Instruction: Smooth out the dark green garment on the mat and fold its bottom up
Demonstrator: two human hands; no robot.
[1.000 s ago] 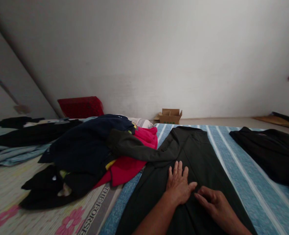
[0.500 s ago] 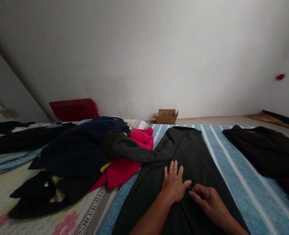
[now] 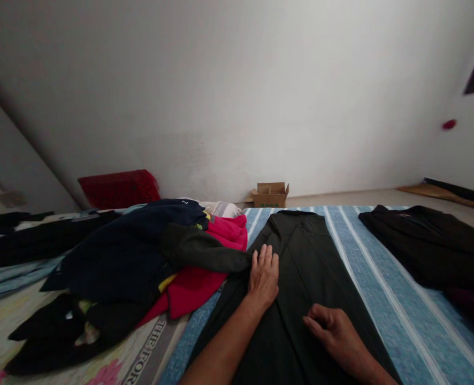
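Note:
A dark grey-black jacket (image 3: pixel 305 256) lies spread flat on a blue striped sheet (image 3: pixel 385 299) in front of me. My left hand (image 3: pixel 264 275) rests flat on it with fingers together and stretched out, at the shoulder where its left sleeve (image 3: pixel 205 252) runs off onto a clothes pile. My right hand (image 3: pixel 333 334) lies lower on the jacket's front with its fingers curled under; I cannot make out anything held in them.
A pile of navy, red and black clothes (image 3: pixel 140 262) sits at left on a flowered mat (image 3: pixel 112 369). Another dark garment (image 3: pixel 429 243) lies at right on the sheet. A small cardboard box (image 3: pixel 271 194) and a red cushion (image 3: pixel 119 188) stand by the wall.
My left hand has slid up and to the left across the jacket, from beside the right hand to the sleeve's base. The right hand has stayed nearly in place.

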